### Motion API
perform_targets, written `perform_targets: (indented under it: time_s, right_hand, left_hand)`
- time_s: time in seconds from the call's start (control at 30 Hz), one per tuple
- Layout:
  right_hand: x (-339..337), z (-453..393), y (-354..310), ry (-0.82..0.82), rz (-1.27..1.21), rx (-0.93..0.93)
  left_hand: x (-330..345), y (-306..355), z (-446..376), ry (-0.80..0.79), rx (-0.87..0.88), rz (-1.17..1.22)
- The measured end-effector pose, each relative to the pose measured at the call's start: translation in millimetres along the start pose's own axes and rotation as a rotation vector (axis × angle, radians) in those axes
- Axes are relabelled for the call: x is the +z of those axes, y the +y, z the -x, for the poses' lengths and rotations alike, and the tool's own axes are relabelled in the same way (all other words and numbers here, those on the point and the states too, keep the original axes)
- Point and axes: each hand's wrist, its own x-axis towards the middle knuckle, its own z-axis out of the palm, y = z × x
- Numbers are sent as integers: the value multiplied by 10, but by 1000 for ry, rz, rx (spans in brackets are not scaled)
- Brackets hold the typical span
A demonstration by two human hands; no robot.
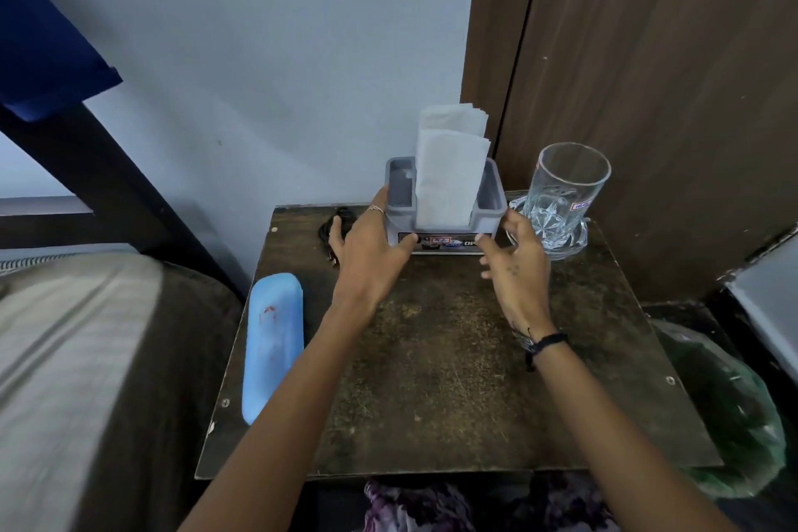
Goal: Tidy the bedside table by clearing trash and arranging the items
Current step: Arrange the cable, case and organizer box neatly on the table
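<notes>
The napkin holder [444, 209] is grey with white napkins [449, 168]. The case [273, 341] is light blue, the tabletop [453, 359] mottled dark brown, the glass mug [561, 194] clear, the bag [729, 410] green.

My beige striped mattress [64, 359] fills the lower left, blue cloth [39, 48] upper left, brown wooden door [647, 78] upper right.
</notes>
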Motion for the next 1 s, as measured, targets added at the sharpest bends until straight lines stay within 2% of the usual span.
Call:
perform_targets:
  time_s: [0.17, 0.3, 0.37, 0.47, 0.53, 0.6, 0.67, 0.73, 0.9, 1.0]
  right_hand:
    - [-142, 38, 84, 25, 28, -11]
    - [-43, 316, 127, 291, 112, -195]
    - [112, 481, 111, 183, 193, -313]
    - [388, 585, 35, -124, 374, -439]
    - [562, 547, -45, -247, 455, -458]
    - [742, 475, -114, -319, 529, -448]
    - [896, 384, -152, -368, 613, -465]
    - [1002, 306, -165, -394, 679, -464]
    - [999, 337, -52, -312, 769, -506]
    - [947, 389, -15, -326, 716, -507]
  left_hand:
    - [43, 47, 52, -17, 19, 61]
    - [38, -14, 83, 41, -15, -1]
    - [-24, -122, 75, 83, -53, -104]
    - [-203, -308, 6, 81, -91, -402]
    - [-301, -417, -73, -10, -138, -545]
    - [-342, -489, -141, -126, -201, -489]
    - [-323, -508, -141, -174, -213, -375]
    - [-269, -502, -128, -138, -152, -369]
    - [-143, -435, -118, -103, -76, -410]
    - [-146, -386, -86, -119, -52, -382]
